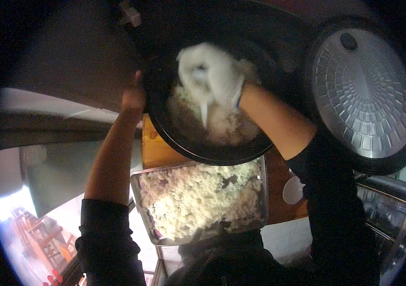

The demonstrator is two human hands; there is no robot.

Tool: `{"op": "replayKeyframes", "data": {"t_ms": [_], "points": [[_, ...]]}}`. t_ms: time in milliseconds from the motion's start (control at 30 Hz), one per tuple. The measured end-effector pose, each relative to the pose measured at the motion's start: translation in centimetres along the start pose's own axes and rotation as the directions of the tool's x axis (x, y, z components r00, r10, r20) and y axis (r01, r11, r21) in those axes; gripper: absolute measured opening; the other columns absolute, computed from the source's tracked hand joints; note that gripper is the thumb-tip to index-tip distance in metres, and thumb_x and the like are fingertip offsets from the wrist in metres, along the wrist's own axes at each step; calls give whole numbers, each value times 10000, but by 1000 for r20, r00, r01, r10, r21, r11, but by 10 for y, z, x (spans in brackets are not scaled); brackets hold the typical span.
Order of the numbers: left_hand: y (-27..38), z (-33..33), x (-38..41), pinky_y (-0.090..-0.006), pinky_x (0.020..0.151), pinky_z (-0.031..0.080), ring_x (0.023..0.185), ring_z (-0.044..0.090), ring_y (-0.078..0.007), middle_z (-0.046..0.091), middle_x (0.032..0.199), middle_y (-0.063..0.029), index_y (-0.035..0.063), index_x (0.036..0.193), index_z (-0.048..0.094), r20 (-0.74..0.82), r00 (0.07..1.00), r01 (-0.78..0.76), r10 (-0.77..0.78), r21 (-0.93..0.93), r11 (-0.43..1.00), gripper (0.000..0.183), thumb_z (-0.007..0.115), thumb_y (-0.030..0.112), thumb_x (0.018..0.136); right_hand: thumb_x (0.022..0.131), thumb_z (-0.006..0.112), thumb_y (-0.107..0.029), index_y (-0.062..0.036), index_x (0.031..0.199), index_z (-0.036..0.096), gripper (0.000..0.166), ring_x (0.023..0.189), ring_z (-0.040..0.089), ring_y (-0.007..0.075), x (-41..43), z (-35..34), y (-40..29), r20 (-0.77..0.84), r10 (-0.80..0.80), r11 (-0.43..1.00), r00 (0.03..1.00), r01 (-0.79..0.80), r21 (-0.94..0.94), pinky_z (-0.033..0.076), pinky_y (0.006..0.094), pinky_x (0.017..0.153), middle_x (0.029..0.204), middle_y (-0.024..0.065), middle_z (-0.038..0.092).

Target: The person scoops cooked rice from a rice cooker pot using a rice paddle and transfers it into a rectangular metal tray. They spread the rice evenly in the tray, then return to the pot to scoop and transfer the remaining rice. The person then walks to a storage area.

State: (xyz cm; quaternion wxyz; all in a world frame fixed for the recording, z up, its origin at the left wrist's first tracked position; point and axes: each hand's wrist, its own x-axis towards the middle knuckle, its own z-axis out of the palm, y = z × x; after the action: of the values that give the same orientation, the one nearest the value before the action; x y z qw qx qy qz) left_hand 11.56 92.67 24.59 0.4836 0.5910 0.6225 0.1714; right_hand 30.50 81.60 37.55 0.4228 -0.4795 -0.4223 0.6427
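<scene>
A large dark pot [210,159] is tipped so that its inside faces me, and pale cooked rice [226,130] lies at its bottom. My left hand [134,98], bare, grips the pot's left side with the thumb up along the rim. Inside the pot is my right hand [217,78] in a whitish plastic glove, blurred by motion. A narrow white tip [204,116] points down below the glove; whether it is a utensil or part of the glove I cannot tell. Below the pot's near rim, a metal tray [142,200] holds a layer of white rice [199,196].
At the right stands a round metal lid or cover [367,93] with a patterned silver face. A white plastic scoop or paddle [293,190] lies on the wooden surface [163,146], beside my right sleeve. Wooden chairs [42,232] show at the lower left.
</scene>
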Motion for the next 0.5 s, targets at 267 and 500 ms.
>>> {"op": "replayKeyframes", "data": {"t_ms": [267, 500], "points": [[9, 18, 0, -381, 1006, 312, 1199, 450, -330, 492, 1257, -236, 15, 1313, 427, -66, 998, 9, -10, -6, 1000, 758, 273, 628, 893, 814, 494, -269, -117, 505, 434, 350, 359, 356, 130, 91, 11, 94, -283, -102, 960, 954, 169, 225, 267, 246, 371, 445, 14, 414], [-40, 2, 28, -403, 930, 372, 1070, 527, -340, 559, 1155, -224, 18, 1257, 493, -53, 993, -99, 102, 73, 992, 784, 302, 669, 864, 818, 497, -272, -107, 485, 446, 375, 386, 403, 94, 40, 28, 71, 182, 161, 951, 970, -103, -290, 267, 230, 360, 431, 5, 409]]}}
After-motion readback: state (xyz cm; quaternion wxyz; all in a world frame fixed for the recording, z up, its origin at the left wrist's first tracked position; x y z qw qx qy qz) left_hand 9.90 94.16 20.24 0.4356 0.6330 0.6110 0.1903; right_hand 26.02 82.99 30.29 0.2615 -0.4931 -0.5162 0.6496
